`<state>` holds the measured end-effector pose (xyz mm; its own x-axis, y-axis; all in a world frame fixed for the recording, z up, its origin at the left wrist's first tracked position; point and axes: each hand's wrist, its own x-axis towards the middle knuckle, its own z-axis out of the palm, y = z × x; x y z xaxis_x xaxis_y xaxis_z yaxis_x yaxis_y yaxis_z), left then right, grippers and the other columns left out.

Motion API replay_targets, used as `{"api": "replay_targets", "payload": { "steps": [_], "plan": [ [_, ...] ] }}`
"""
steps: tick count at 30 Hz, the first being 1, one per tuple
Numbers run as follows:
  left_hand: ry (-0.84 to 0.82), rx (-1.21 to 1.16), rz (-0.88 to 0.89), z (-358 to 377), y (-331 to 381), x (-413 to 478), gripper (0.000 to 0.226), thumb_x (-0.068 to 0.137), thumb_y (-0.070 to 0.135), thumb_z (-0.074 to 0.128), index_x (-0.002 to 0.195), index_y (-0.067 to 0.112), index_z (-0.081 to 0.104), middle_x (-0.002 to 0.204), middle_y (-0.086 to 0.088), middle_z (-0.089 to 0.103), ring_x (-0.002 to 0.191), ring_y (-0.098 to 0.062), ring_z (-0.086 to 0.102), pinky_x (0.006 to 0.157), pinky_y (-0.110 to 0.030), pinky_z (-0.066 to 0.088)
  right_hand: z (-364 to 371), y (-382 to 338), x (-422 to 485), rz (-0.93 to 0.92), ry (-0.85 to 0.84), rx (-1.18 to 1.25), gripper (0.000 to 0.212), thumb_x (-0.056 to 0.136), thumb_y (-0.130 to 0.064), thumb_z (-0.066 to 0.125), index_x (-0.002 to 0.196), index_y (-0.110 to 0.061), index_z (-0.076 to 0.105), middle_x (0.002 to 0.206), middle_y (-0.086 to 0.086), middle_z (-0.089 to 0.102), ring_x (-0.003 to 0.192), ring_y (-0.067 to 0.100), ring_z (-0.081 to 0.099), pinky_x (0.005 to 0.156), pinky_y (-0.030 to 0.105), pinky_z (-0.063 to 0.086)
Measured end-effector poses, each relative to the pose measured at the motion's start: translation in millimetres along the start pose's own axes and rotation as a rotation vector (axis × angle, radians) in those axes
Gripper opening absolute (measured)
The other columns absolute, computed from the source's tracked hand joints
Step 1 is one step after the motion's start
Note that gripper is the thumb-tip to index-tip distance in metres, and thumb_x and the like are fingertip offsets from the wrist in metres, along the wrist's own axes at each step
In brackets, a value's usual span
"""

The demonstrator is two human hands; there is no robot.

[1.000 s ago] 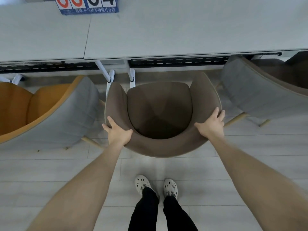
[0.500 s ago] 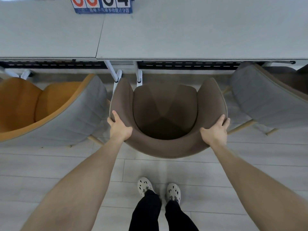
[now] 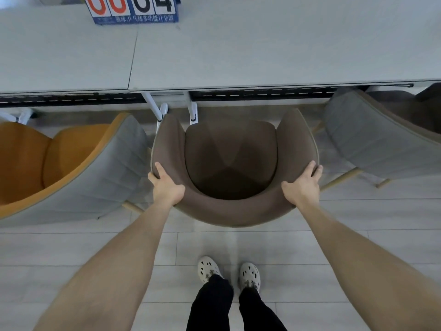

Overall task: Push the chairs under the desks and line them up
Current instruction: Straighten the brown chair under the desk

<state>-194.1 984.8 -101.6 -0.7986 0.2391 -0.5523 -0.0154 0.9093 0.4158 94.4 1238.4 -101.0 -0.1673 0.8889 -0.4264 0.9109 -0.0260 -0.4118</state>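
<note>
A brown tub chair (image 3: 230, 158) stands directly in front of me, its open front facing the white desks (image 3: 262, 56). My left hand (image 3: 168, 186) grips the left side of its curved backrest. My right hand (image 3: 301, 186) grips the right side. The chair's front edge lies just short of the desk edge, beside the white desk legs (image 3: 162, 111). An orange chair with a grey back (image 3: 78, 163) stands to the left, turned at an angle. On the right a grey-backed chair (image 3: 372, 137) sits partly under the desk.
A blue scoreboard with red and black digits (image 3: 133, 9) stands on the desk at the top. Black cable trays (image 3: 262, 94) run under the desk edge. My feet in white clogs (image 3: 229, 271) are on the pale plank floor behind the chair.
The brown chair has slid forward toward the desks with both hands holding its back; I have followed it a little closer.
</note>
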Motion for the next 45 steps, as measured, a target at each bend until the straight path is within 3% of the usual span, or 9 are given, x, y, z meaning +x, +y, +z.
{"api": "replay_targets", "payload": {
  "steps": [7,12,17,22,27,32,37,45],
  "plan": [
    [-0.021,-0.013,-0.025,-13,-25,-6,0.115,0.093,0.016,0.068,0.167,0.034,-0.019,0.176,-0.007,-0.015,0.114,-0.044,0.06,0.099,-0.046,0.055,7,-8,-19,-0.013,-0.059,-0.004,0.114,0.091,-0.031,0.075,0.169,-0.021,-0.007,0.177,0.002,-0.014,0.143,0.048,0.044,0.105,0.049,0.053],
    [-0.008,0.003,-0.015,-24,-35,-1,0.115,0.095,0.019,0.071,0.168,0.032,-0.017,0.176,-0.006,-0.014,0.123,-0.046,0.06,0.092,-0.041,0.049,18,-16,-26,-0.022,-0.066,0.021,0.113,0.091,-0.031,0.074,0.169,-0.022,-0.008,0.177,0.001,-0.015,0.144,0.048,0.042,0.108,0.053,0.052],
    [-0.027,0.046,-0.025,-25,-33,5,0.116,0.095,0.023,0.07,0.167,0.033,-0.02,0.176,-0.006,-0.015,0.126,-0.048,0.059,0.1,-0.047,0.052,20,-17,-24,-0.007,-0.046,0.025,0.11,0.092,-0.028,0.072,0.169,-0.023,-0.006,0.177,0.0,-0.013,0.143,0.047,0.043,0.109,0.052,0.051],
    [-0.026,0.057,-0.011,-24,-25,9,0.116,0.095,0.022,0.07,0.167,0.032,-0.02,0.176,-0.008,-0.017,0.122,-0.048,0.061,0.091,-0.043,0.053,16,-19,-18,0.006,-0.048,0.045,0.108,0.092,-0.025,0.069,0.17,-0.02,-0.005,0.177,0.0,-0.013,0.143,0.046,0.045,0.11,0.051,0.049],
    [-0.043,0.077,0.008,-17,-17,11,0.118,0.094,0.023,0.072,0.167,0.029,-0.021,0.176,-0.01,-0.019,0.127,-0.05,0.06,0.104,-0.049,0.053,11,-11,-13,0.011,-0.027,0.065,0.11,0.09,-0.026,0.073,0.17,-0.02,-0.003,0.177,0.0,-0.012,0.149,0.041,0.04,0.113,0.051,0.045],
    [-0.057,0.058,0.022,-9,-10,11,0.12,0.093,0.023,0.073,0.167,0.029,-0.022,0.175,-0.01,-0.019,0.132,-0.05,0.056,0.106,-0.049,0.052,4,-6,-4,0.028,-0.025,0.047,0.111,0.09,-0.027,0.075,0.17,-0.021,-0.003,0.178,-0.001,-0.012,0.15,0.04,0.039,0.114,0.05,0.043],
    [-0.032,0.086,0.019,-9,-10,10,0.117,0.094,0.023,0.071,0.167,0.03,-0.02,0.176,-0.01,-0.016,0.12,-0.047,0.063,0.094,-0.042,0.051,8,-5,-5,0.037,-0.024,0.053,0.112,0.089,-0.027,0.074,0.17,-0.025,-0.003,0.177,-0.004,-0.012,0.147,0.041,0.044,0.108,0.05,0.047],
    [-0.029,0.089,0.018,-13,-15,4,0.117,0.094,0.02,0.071,0.168,0.029,-0.019,0.176,-0.007,-0.018,0.117,-0.047,0.064,0.092,-0.042,0.05,8,-2,-17,0.022,-0.048,0.052,0.113,0.09,-0.027,0.075,0.17,-0.023,-0.005,0.177,-0.001,-0.015,0.144,0.043,0.046,0.105,0.047,0.05]
  ]
}}
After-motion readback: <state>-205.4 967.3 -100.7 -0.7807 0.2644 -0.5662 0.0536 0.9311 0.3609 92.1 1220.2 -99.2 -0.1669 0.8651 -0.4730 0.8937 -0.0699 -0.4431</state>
